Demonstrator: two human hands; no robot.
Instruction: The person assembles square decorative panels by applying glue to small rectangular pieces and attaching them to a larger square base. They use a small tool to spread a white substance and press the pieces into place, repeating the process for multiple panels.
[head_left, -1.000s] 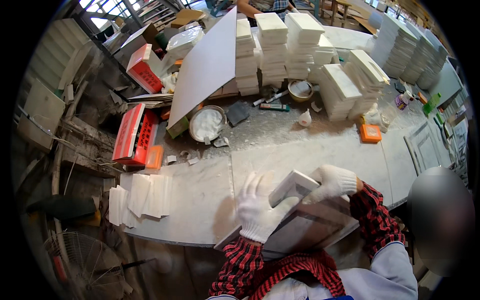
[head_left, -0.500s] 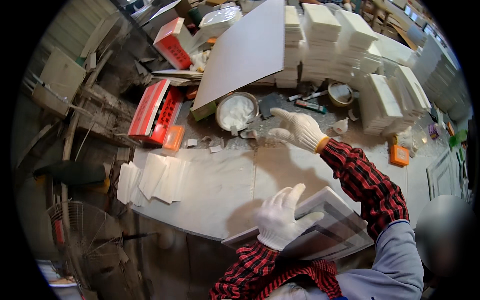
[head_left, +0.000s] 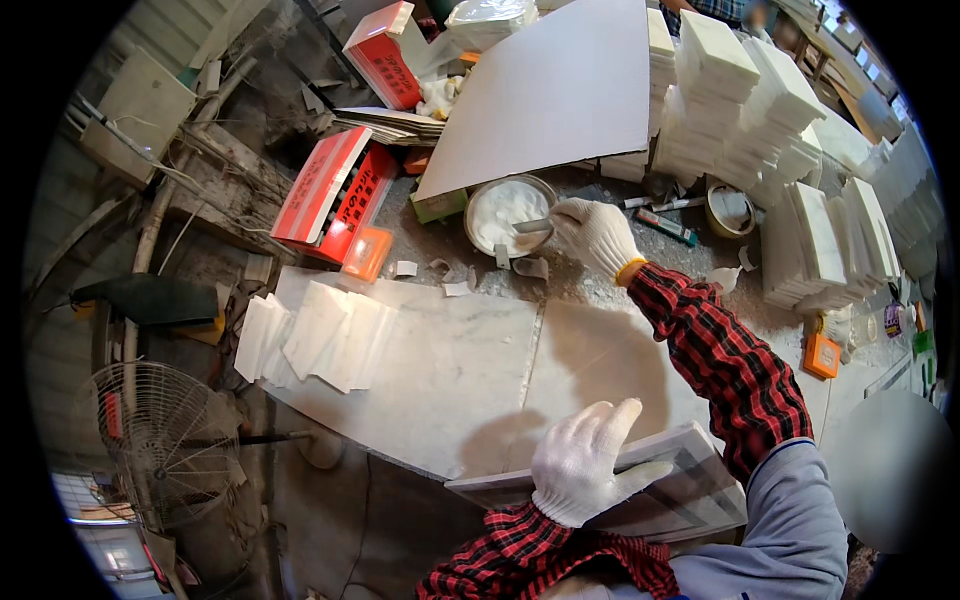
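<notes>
My right hand (head_left: 597,240), in a white knitted glove, pinches a small flat grey scraper (head_left: 533,226). Its blade reaches over a round bowl (head_left: 473,228) of white paste or powder (head_left: 506,208); whether the tip touches the white stuff I cannot tell. Closer to me, my gloved left hand (head_left: 588,470) has its fingers stretched and its thumb spread. It lies against a white panel (head_left: 690,455) with grey band inlays, which leans tilted at the table's near edge. My left hand and sleeve cover part of that panel.
White slips (head_left: 325,335) lie at the table's left. Behind them stand an open red-and-white carton (head_left: 335,200) and an orange box (head_left: 367,254). A large white sheet (head_left: 560,95) leans beyond the bowl. Stacked white tiles (head_left: 800,245) stand at right. A fan (head_left: 160,450) is lower left.
My right hand has moved to the bowl and now holds the scraper over it. My left hand stays by the panel. The whole view has shifted slightly.
</notes>
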